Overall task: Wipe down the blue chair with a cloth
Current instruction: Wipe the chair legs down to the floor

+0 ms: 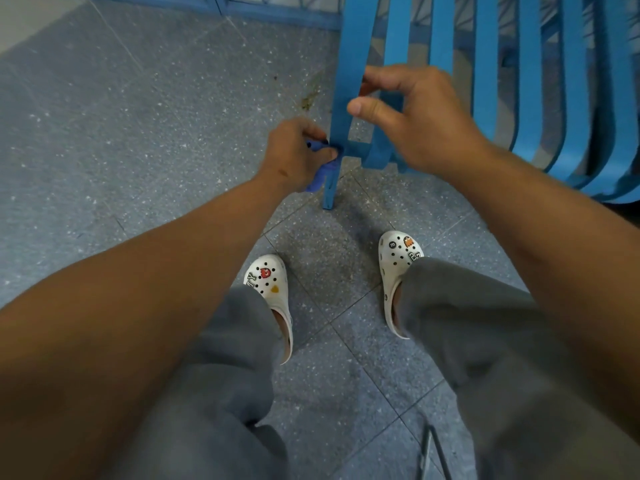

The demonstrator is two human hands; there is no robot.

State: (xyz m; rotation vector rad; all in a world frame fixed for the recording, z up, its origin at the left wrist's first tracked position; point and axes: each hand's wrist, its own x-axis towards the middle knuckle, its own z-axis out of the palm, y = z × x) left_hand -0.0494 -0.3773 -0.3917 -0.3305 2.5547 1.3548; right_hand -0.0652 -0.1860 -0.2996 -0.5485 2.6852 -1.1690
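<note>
The blue slatted chair [530,81] fills the upper right, seen from above, with one leg [330,188] reaching the floor near the centre. My left hand [294,157] grips a dark blue cloth [320,176] and presses it against that leg where a crossbar joins it. Most of the cloth is hidden in my fist; a crumpled end hangs below. My right hand [415,112] holds the chair's leftmost slat higher up, thumb in front and fingers curled behind it.
Grey speckled floor tiles [138,140] spread all around, with a brownish stain [308,98] left of the chair. My feet in white clogs [273,289] stand just below the chair leg. A blue railing base [277,12] runs along the top. A thin metal frame [433,452] shows at the bottom.
</note>
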